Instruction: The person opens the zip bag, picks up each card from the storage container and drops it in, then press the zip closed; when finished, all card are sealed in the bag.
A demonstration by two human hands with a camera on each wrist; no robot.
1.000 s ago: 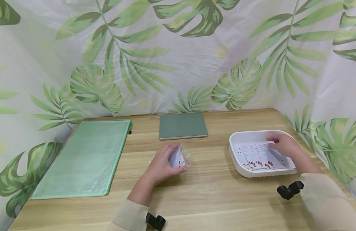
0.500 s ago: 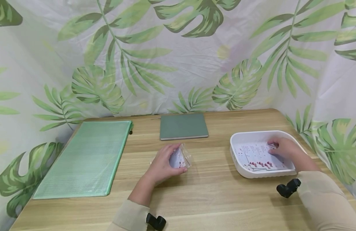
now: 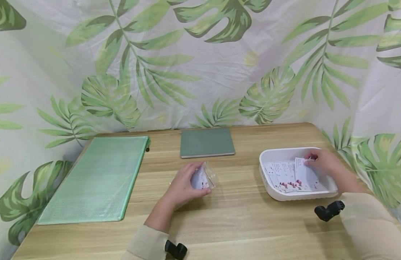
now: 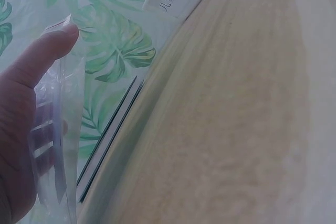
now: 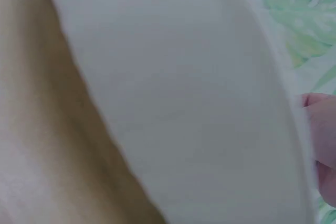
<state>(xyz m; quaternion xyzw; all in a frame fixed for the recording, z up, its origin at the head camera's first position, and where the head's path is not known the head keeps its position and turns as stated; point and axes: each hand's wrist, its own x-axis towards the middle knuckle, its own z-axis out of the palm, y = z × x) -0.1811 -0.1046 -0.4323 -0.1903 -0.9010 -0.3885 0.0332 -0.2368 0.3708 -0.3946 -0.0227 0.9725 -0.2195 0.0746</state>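
Observation:
My left hand grips a clear plastic bag with white printed cards inside, just above the middle of the table. In the left wrist view, the thumb presses along the edge of the bag. At the right, my right hand reaches into a white plastic basket and pinches the top of a white card with small red pictures. The card's upper end is lifted; several similar cards lie under and beside it. From the right wrist, the basket's wall hides most of the hand.
A green mesh zip pouch lies flat on the left of the wooden table. Behind the left hand is a dark green notebook. A leaf-patterned curtain hangs along the table's back edge.
My right hand has closed its fingers on a card in the basket and raised its upper end. The left hand holds the bag in the same place.

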